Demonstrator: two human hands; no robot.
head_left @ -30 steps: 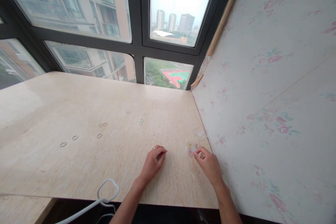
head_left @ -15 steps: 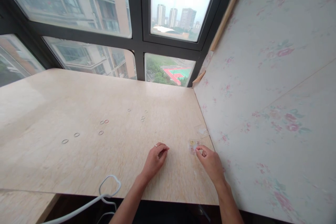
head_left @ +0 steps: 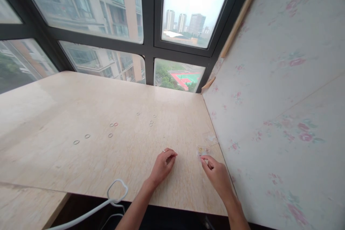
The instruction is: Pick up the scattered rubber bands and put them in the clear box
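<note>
Your right hand [head_left: 201,158], fingertips pinched at the clear box [head_left: 204,150] (contents of the pinch unclear), nears the wallpaper [head_left: 280,90].

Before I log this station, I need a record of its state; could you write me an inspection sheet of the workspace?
Surface: pale counter, streaked finish, seam at lower left.
Things: nine thin rings lie flat, one red; clear box with yellow and darker items inside.
Clutter: clear piece beside the wall.
Grips: left hand at the counter, fingertips together; right hand at the box's near edge, fingertips together; anything pinched is too small to tell.
Cables: white cord loops at the counter's near edge.
Surroundings: dark-framed windows; flowered wall, its covering peeling near the window corner.
</note>
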